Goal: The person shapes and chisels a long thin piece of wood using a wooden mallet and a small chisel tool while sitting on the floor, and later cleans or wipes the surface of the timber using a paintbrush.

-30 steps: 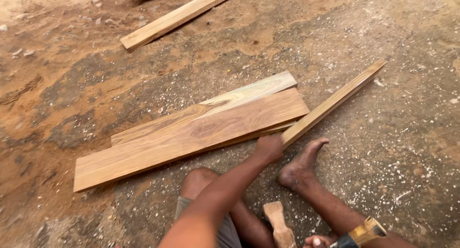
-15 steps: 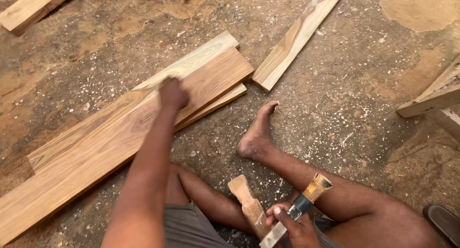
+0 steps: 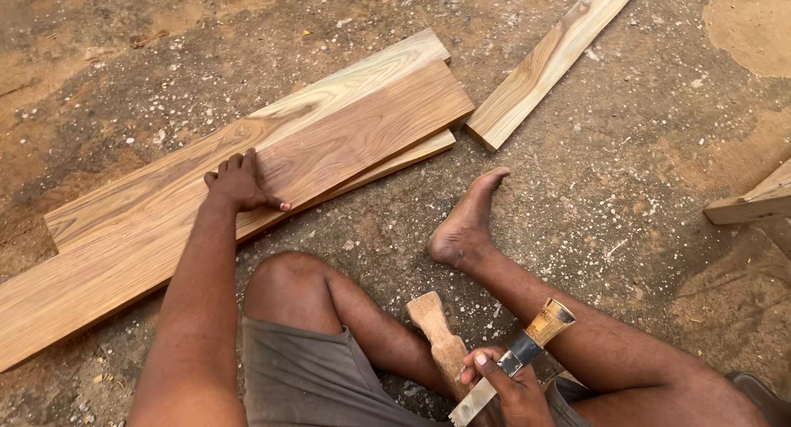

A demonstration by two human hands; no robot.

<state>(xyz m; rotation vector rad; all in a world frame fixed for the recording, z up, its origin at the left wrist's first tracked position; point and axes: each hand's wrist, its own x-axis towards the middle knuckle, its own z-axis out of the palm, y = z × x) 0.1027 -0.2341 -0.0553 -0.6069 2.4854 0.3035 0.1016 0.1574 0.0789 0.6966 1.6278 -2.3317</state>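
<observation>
Two stacked boards [image 3: 329, 138] lie on the ground; left hand [image 3: 241, 182] rests flat, fingers spread, on top. Right hand [image 3: 509, 387] is clamped around a chisel [image 3: 515, 361] and mallet [image 3: 441, 343].

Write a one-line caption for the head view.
Seated on the ground, left hand flat on the top plank, right hand gripping a chisel and wooden mallet.
</observation>
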